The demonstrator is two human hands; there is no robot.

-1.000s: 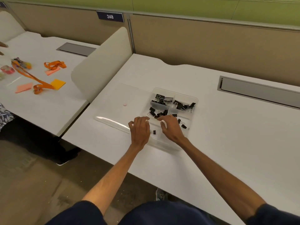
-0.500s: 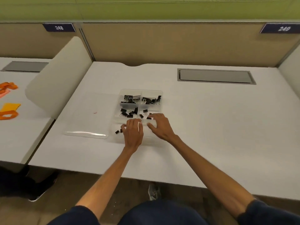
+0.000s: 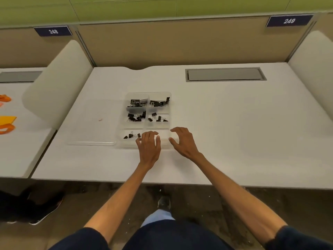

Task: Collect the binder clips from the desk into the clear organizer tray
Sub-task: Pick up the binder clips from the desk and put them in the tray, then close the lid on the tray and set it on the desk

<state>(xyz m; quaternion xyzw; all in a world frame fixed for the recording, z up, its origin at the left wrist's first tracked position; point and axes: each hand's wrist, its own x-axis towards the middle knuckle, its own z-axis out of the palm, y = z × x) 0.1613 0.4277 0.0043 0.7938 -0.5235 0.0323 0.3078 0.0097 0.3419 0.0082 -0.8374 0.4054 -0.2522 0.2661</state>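
Observation:
A clear organizer tray (image 3: 170,112) with several compartments sits mid-desk. Black binder clips (image 3: 137,103) fill its far compartments, and a few small clips (image 3: 131,136) lie in the near left compartment. My left hand (image 3: 149,147) lies over the tray's near edge, palm down, fingers spread and holding nothing. Beside the tray's near right corner, my right hand (image 3: 182,141) hovers with fingers loosely curved and thumb apart, nothing in it. I see no loose clips on the desk outside the tray.
A clear flat lid (image 3: 90,123) lies left of the tray with a small pink speck on it. A grey cable hatch (image 3: 225,74) is at the back right. Curved white dividers (image 3: 57,82) flank the desk. Orange items (image 3: 6,121) lie on the neighbouring desk.
The view has swung right and centred on the desk. My right hand has drawn off the tray to its near right corner. The left hand stays at the tray's near edge.

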